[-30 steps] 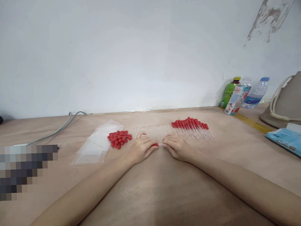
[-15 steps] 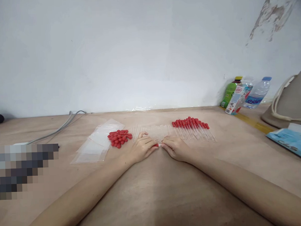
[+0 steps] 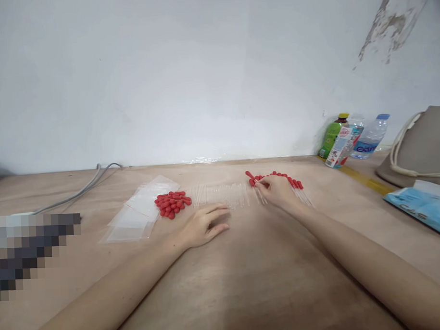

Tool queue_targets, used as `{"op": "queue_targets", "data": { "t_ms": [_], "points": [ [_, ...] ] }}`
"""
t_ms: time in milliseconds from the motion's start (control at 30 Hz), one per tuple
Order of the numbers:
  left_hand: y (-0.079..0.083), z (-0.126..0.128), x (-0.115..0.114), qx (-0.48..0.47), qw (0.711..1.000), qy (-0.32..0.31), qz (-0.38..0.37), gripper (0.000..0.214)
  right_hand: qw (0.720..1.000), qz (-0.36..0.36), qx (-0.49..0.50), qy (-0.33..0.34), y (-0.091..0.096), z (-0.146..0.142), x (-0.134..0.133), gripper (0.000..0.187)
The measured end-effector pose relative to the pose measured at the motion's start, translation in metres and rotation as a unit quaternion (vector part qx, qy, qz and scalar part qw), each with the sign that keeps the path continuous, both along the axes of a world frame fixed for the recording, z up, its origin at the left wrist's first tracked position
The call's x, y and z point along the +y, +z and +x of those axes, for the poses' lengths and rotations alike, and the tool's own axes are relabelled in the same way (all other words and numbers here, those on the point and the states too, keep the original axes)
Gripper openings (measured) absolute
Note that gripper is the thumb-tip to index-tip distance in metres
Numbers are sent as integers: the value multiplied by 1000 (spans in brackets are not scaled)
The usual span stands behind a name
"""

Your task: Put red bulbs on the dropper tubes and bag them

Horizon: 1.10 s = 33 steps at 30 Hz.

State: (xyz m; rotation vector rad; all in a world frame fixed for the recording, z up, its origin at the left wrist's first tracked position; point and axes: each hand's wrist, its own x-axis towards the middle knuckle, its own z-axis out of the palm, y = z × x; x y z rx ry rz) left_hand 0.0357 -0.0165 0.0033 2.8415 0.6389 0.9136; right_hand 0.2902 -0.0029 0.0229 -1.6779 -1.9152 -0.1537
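with the left hand relaxed and empty, the right hand pinches a red-bulbed dropper, which could knock neighbouring droppers askew if released crookedly.

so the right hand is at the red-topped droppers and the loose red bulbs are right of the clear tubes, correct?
No: the head view shows the loose red bulbs left of the clear tubes. The right hand is at the red-topped droppers.

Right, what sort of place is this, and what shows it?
Probably a makeshift work table against a wall: red bulbs and clear tubes lie in separate groups, with drink bottles towards the back.
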Motion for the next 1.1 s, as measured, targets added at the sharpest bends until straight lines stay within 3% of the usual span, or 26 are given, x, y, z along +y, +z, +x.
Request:
{"op": "queue_targets", "data": {
  "t_ms": [133, 300, 467, 700, 933, 1033, 1100],
  "points": [
    [-1, 1, 0, 42, 998, -23, -51, 29, 989, -94, 19, -115, 5, 3, 19, 28],
    [-4, 0, 3, 40, 997, -26, -68, 26, 971, -150, -7, -186, -2, -10, 26, 30],
    [-5, 0, 3, 34, 997, -32, -62, 25, 967, -175, -32, -180, -4, -10, 25, 31],
    [-2, 2, 6, 53, 996, -33, -65, 27, 980, -129, -83, -129, -2, -32, 20, 31],
    [0, -1, 12, 48, 997, -30, -51, 24, 972, -171, -108, -120, -3, -49, 27, 23],
    [1, -4, 17, 23, 999, 22, 8, 22, 972, -170, -119, -114, -7, -50, 28, 21],
    [5, -10, 24, 1, 992, 106, 61, 19, 973, -159, -127, -113, -9, -51, 24, 21]
  ]
}}
